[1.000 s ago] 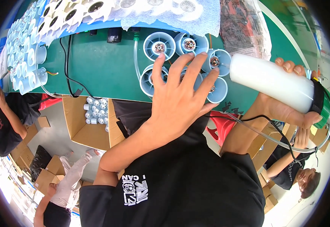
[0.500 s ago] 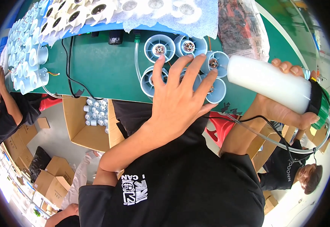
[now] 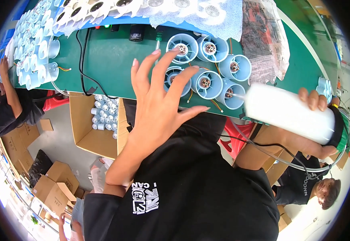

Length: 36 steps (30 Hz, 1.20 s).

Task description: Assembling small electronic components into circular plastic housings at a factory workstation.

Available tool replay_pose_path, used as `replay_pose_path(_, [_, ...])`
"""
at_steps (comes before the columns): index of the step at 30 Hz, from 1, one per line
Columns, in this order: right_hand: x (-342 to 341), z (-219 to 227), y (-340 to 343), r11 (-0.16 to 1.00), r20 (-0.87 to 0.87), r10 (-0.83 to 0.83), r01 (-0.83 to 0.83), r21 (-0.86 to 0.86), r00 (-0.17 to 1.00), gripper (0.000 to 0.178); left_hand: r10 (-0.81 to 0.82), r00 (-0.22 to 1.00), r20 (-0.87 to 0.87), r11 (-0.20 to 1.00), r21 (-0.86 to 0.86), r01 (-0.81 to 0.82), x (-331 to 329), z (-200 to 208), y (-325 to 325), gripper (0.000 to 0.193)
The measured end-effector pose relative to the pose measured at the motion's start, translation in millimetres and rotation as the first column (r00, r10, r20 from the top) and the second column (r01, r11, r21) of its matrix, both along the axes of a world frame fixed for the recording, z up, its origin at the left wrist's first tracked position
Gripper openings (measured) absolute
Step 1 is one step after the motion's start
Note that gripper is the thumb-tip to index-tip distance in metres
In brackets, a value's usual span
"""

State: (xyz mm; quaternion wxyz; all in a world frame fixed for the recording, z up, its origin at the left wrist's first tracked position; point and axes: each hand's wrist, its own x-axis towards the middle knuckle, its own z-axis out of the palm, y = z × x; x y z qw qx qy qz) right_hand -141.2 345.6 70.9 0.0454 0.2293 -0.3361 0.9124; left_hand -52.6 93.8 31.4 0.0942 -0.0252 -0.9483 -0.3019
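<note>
My right hand (image 3: 299, 140) grips a big white dispensing syringe (image 3: 289, 112) with a green cap. The syringe lies tilted, its thin needle reaching into a light-blue round housing (image 3: 236, 103) at the near right of a small group. Each housing in the group has spokes and a metal-coloured core in its centre. My left hand (image 3: 157, 98) is open with fingers spread above the group's left side, holding nothing. Its fingers partly cover the near-left housing (image 3: 186, 85). Beside that stands another housing (image 3: 208, 94), with three more (image 3: 245, 68) behind.
A clear hose (image 3: 295, 165) and black cable hang from the syringe's cap. White fan-like parts (image 3: 98, 10) fill a blue-edged tray behind. More blue housings (image 3: 32, 56) crowd the green table's (image 3: 114, 76) left end. A cardboard box (image 3: 84, 132) stands below; co-workers are at both sides.
My left hand has lifted off the housings and shifted left, fingers spreading. The needle has moved from the rear-right housing to the near-right one. The whole view has shifted slightly.
</note>
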Motion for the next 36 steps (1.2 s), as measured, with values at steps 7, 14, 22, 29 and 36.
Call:
replay_pose_path(7, [2, -23, -40, 0.995, -0.042, -0.022, 0.025, 0.095, 0.999, 0.112, 0.097, 0.993, -0.066, 0.994, 0.054, -0.093, 0, -26, 12, 0.064])
replay_pose_path(14, [3, -26, -40, 0.992, -0.061, -0.029, 0.037, 0.12, 0.998, 0.11, 0.087, 0.994, -0.072, 0.992, 0.102, -0.079, -1, -31, 12, 0.06])
replay_pose_path(22, [-2, -32, -43, 0.991, -0.105, 0.029, -0.015, 0.129, 0.994, 0.114, 0.128, 0.991, -0.048, 0.99, 0.07, -0.124, 2, -28, 10, 0.058])
replay_pose_path(29, [-1, -29, -41, 0.987, -0.131, 0.012, 0.01, 0.161, 0.991, 0.116, 0.123, 0.992, -0.038, 0.989, 0.082, -0.12, 1, -25, 12, 0.058])
replay_pose_path(36, [1, -26, -43, 0.989, -0.086, -0.038, 0.05, 0.141, 0.996, 0.116, 0.118, 0.992, -0.038, 0.989, 0.093, -0.114, 0, -26, 13, 0.058])
